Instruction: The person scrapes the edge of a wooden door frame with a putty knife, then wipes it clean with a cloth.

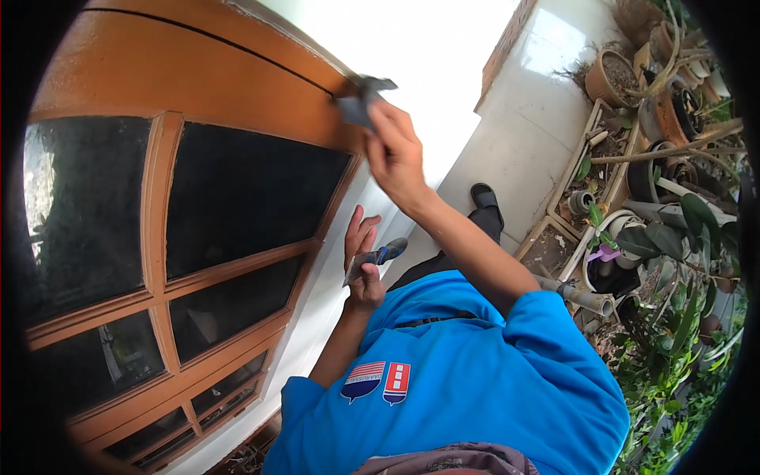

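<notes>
My right hand (pixel 396 152) is raised at the top edge of the orange-brown wooden window frame (pixel 261 87). Its fingers pinch a dark grey folded sheet that looks like sandpaper (pixel 358 107), held against the wood near the frame's corner; motion blurs it. Lower down, in front of the white wall, my left hand (pixel 365 273) has its fingers partly stretched out. A putty knife (pixel 376 258) with a black and blue handle is held there under the thumb, its blade pointing toward the window.
Dark glass panes (pixel 245 206) fill the wooden frame on the left. A pale tiled walkway (pixel 514 150) runs along the white wall (pixel 324 293). Planter boxes (pixel 554 245), a clay pot (pixel 613 75) and leafy plants (pixel 689 348) line the right side, with a pipe (pixel 586 299) sticking out.
</notes>
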Demonstrator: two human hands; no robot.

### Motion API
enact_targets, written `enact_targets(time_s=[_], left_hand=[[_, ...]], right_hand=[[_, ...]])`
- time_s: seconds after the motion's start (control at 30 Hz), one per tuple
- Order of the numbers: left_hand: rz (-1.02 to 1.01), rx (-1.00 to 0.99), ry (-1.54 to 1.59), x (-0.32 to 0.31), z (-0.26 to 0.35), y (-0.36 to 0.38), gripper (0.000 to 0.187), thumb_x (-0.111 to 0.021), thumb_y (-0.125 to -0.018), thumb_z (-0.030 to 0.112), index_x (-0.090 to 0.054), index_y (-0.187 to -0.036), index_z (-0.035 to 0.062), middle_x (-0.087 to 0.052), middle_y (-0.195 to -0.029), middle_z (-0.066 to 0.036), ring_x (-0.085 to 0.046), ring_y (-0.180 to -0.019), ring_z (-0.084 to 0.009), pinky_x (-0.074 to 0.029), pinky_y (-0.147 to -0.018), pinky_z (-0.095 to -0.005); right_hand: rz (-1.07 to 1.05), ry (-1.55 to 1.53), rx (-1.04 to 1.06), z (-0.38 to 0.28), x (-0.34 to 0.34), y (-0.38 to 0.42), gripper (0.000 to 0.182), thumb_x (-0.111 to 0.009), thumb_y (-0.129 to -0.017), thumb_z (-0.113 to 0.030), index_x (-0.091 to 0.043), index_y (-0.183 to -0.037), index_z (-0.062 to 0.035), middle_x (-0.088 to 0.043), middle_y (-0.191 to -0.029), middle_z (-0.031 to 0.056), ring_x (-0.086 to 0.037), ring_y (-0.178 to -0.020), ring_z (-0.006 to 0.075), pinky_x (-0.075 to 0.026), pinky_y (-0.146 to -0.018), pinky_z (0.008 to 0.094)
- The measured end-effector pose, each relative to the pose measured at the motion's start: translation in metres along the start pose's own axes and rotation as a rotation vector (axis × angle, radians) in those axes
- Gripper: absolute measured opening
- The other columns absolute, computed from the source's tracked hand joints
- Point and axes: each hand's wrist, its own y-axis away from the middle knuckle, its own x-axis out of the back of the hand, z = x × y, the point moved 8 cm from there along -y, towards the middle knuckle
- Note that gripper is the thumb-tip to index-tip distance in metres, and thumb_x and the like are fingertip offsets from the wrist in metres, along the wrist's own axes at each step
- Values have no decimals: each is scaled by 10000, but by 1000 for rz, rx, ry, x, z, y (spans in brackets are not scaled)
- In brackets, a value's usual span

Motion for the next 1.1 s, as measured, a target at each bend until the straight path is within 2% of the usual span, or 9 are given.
enact_targets(time_s=[0.07, 0.17, 0.5, 0.6, 0.63, 0.73, 0.8, 0.93, 1.1], left_hand=[[15, 69, -4, 3, -2, 4, 592, -213, -1026, 510, -367, -1476, 158, -370, -1469, -224, -586, -1125, -300, -373, -1050, -506], [1, 178, 78, 5, -7, 10, 603, -232, -1026, 503, -393, -1446, 101, -481, -1380, -231, -625, -1052, -253, -368, -1053, -508], [13, 322, 243, 3, -39, 27, 597, -274, -1033, 480, -403, -1415, 39, -619, -1196, -211, -642, -935, -225, -424, -983, -451], [9, 360, 258, 3, -38, 24, 618, -280, -1030, 491, -406, -1397, 11, -648, -1142, -191, -639, -929, -216, -446, -952, -430], [10, 367, 258, 3, -42, 24, 620, -280, -1029, 491, -409, -1390, 4, -653, -1134, -185, -640, -928, -215, -446, -952, -428], [19, 411, 256, 5, -44, 32, 620, -277, -1030, 487, -416, -1372, -12, -666, -1110, -171, -642, -922, -212, -443, -955, -424], [36, 430, 245, 7, -40, 30, 612, -272, -1032, 479, -422, -1363, -13, -674, -1094, -166, -645, -915, -209, -435, -963, -424], [36, 352, 164, 16, -33, 27, 592, -258, -1038, 453, -434, -1344, -22, -692, -1051, -146, -653, -889, -206, -420, -984, -425], [6, 394, 145, 13, -28, 20, 569, -239, -1041, 440, -593, -1127, 2, -699, -1000, -112, -653, -897, -170, -336, -1098, -452]], right_hand=[[-66, 70, 318, -39, -24, -36, 475, -580, -752, 63, -578, -1226, 29, -564, -1204, 175, -543, -1091, 348, -451, -914, 409], [-189, 212, 455, -44, -60, -57, 508, -556, -761, 14, -541, -1267, 49, -527, -1263, 178, -523, -1133, 345, -426, -943, 424], [-335, 338, -217, 117, -40, 62, 518, -555, -719, 84, -526, -1236, 90, -514, -1253, 239, -514, -1139, 410, -443, -970, 429], [-107, 124, -237, 90, -32, 40, 521, -527, -722, 124, -534, -1240, 72, -525, -1234, 248, -527, -1134, 424, -435, -999, 446], [-49, 80, -99, 55, -30, 18, 542, -516, -720, 137, -531, -1256, 60, -532, -1233, 248, -531, -1147, 430, -412, -1029, 458], [-131, 63, 308, -34, -48, -37, 578, -557, -711, 93, -518, -1286, 50, -490, -1333, 243, -475, -1271, 397, -409, -1011, 464], [-221, 104, 378, -36, -66, -45, 556, -559, -734, 70, -511, -1288, 52, -485, -1352, 231, -462, -1295, 381, -408, -986, 445], [-185, 243, 273, 14, -60, -13, 536, -559, -737, 66, -516, -1271, 55, -508, -1324, 216, -468, -1287, 374, -409, -946, 454], [-169, 270, 92, 39, -46, 4, 480, -532, -756, 110, -533, -1235, 71, -550, -1244, 243, -525, -1194, 407, -439, -951, 444]])
